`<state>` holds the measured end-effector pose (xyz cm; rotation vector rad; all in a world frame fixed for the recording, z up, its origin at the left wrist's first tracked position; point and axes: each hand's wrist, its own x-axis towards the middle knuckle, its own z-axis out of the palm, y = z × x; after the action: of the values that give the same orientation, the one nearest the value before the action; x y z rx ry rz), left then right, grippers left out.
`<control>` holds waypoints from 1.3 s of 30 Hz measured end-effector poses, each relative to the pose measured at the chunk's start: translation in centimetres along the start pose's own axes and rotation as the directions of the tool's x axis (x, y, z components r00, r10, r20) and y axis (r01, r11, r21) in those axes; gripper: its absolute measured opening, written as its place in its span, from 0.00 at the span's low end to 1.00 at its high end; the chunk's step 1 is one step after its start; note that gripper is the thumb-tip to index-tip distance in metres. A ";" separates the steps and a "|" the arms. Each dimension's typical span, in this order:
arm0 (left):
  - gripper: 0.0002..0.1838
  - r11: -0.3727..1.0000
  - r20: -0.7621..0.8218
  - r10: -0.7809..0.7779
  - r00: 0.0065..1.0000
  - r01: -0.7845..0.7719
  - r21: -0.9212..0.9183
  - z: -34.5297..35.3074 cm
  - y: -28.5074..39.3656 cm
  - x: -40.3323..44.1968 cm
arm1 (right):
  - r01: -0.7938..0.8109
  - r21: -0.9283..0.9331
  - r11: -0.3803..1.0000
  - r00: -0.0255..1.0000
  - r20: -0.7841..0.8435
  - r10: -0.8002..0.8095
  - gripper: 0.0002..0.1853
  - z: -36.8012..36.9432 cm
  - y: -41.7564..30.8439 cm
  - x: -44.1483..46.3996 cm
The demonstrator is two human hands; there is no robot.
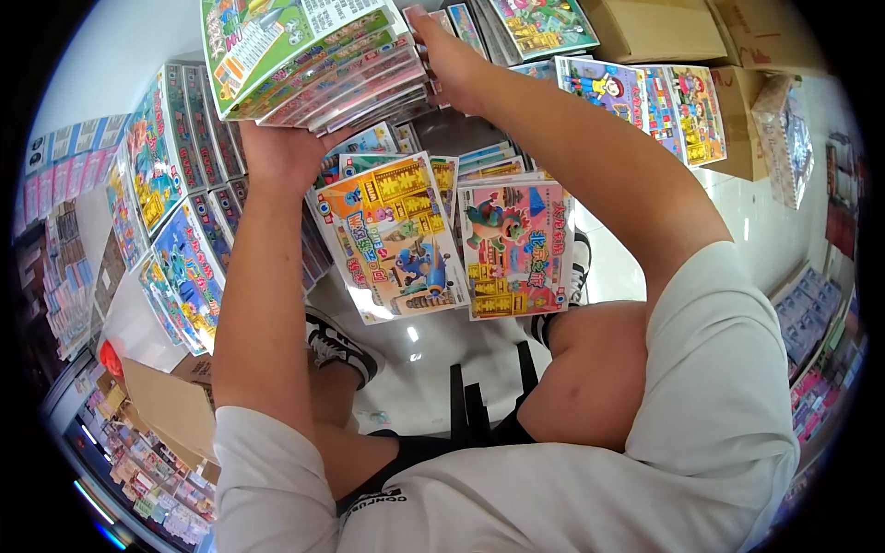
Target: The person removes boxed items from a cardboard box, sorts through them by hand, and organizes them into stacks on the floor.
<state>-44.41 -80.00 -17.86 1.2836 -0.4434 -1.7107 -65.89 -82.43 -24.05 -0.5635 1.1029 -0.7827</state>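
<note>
Holds a stack of boxes [346, 88] between left hand [279, 155] and right hand [450, 66] — likely the moving step — and next needs level, even support.

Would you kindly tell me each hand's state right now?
Left hand: holding a stack of flat, colourful printed packages at its near edge.
Right hand: holding the same stack's right side.

likely a shop: shelved goods [152, 475], stacked picture boxes [318, 69], cardboard cartons [656, 32]
</note>
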 end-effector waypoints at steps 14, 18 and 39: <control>0.50 0.393 -0.123 0.232 0.965 0.023 0.919 -6.4 -8.1 -14.3 | -0.088 -0.694 0.715 0.835 0.339 0.433 0.54 -4.6 1.8 -7.0; 0.55 0.299 -0.182 0.219 0.959 0.111 0.948 -8.0 -9.5 -19.4 | 0.128 -0.851 0.510 0.819 0.381 0.430 0.67 -2.5 1.6 -8.0; 0.59 0.879 -0.049 -0.476 0.878 0.473 -0.061 -11.3 -13.9 -17.5 | -0.293 -0.288 0.912 0.913 0.201 0.356 0.36 7.6 8.1 -5.9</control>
<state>-40.09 -55.88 -22.63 1.4916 -0.0424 -2.0610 -57.95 -72.60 -23.98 -0.6498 1.0324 -0.2690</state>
